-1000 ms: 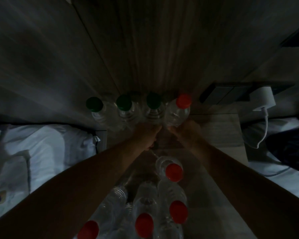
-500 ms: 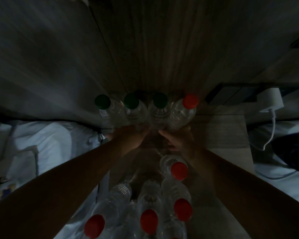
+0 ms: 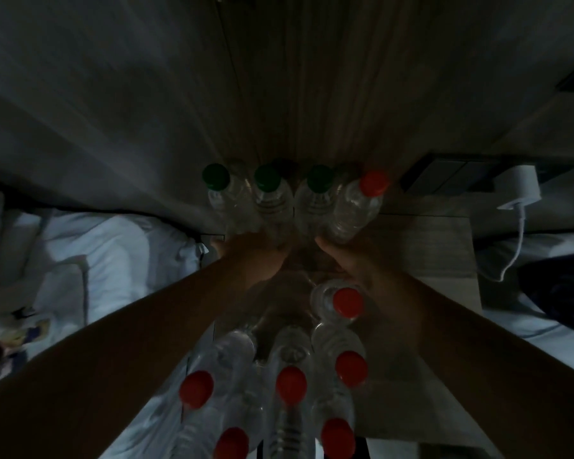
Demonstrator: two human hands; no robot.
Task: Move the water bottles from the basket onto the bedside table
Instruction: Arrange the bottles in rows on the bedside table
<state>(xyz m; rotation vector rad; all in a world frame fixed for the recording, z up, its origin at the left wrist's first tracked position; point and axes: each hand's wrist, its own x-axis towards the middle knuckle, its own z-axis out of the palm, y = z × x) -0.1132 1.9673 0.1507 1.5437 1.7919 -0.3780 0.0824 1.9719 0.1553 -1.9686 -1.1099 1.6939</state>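
Water bottles [image 3: 355, 207] stand capped on bedside table [image 3: 428, 246]; left hand [image 3: 256, 256] and right hand [image 3: 355, 260] at their bases, grip unclear.

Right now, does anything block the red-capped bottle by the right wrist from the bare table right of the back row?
Only the right hand, at the base of the back row's red-capped bottle, lies across that path. Nothing visible sits on the bare table beside it; the cable hangs beyond its edge.
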